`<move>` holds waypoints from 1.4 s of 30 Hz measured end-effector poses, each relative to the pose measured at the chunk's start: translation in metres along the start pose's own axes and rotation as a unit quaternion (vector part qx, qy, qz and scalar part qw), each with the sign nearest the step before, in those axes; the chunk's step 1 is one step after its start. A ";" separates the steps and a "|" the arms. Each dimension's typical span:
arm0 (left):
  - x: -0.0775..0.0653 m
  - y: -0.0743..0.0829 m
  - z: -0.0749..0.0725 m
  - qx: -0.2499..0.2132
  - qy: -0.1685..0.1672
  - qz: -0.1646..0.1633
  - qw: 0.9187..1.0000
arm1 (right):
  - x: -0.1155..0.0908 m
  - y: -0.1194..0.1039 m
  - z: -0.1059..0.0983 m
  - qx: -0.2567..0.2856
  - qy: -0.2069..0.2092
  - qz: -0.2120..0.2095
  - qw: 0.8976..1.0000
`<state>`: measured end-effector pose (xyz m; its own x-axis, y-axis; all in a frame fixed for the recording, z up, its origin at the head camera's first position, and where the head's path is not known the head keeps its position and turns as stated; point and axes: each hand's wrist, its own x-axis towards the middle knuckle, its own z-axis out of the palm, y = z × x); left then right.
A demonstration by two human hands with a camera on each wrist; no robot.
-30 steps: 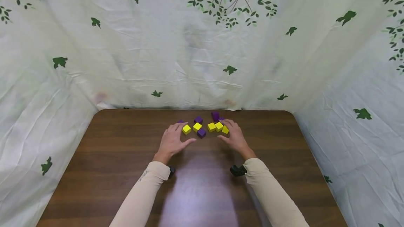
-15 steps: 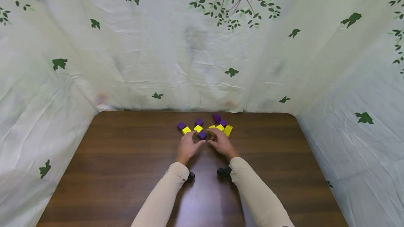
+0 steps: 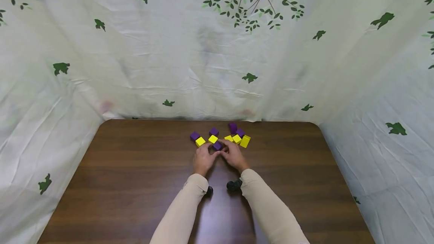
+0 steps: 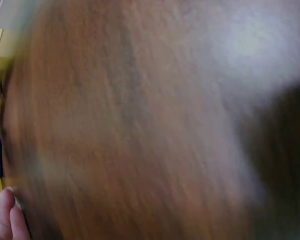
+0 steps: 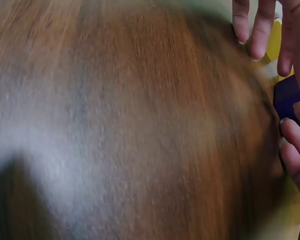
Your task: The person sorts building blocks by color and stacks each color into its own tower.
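Note:
A purple cube (image 3: pixel 217 146) lies on the brown table between my two hands, nearest me in a loose group of cubes. My left hand (image 3: pixel 203 160) is at its left with bent, spread fingers. From the other side my right hand (image 3: pixel 234 156) reaches in, its fingertips beside the cube. Both thumbs nearly meet in front of it. The right wrist view catches the purple cube (image 5: pixel 288 97) at its edge, with right fingers (image 5: pixel 262 32) above and left fingers (image 5: pixel 294 137) below. Whether the fingertips press on it is hard to tell. The left wrist view shows mostly blurred wood.
Left of the hands lie a yellow cube (image 3: pixel 200 142) and a purple cube (image 3: pixel 194 136). Behind are a yellow cube (image 3: pixel 213 139) and a purple cube (image 3: pixel 214 131). Several yellow and purple cubes cluster at right, including a yellow block (image 3: pixel 245 141). A leaf-printed curtain (image 3: pixel 203 67) surrounds the table (image 3: pixel 135 183).
Both hands have moved inward from the outer sides of the group and closed in around the front purple cube. The rightmost yellow block has shifted slightly right.

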<state>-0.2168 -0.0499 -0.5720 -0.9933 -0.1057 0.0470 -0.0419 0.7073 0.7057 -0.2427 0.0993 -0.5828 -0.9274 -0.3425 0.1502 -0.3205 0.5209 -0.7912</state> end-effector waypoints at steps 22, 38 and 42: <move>0.001 -0.005 0.002 0.035 -0.035 0.023 0.998 | -0.010 0.004 0.018 0.024 0.048 0.017 0.998; -0.023 -0.044 -0.029 -0.108 -0.069 0.140 0.982 | -0.043 -0.013 0.039 0.057 0.067 0.024 0.996; -0.031 -0.057 -0.044 -0.126 -0.080 0.111 0.982 | -0.047 -0.024 0.053 0.062 0.070 0.016 0.996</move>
<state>-0.1793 -0.1179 -0.5825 -0.9799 0.1578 0.1224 0.1864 0.5023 0.8443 -0.1810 0.0613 -0.6028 -0.9572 -0.2111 0.1977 -0.2723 0.4268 -0.8624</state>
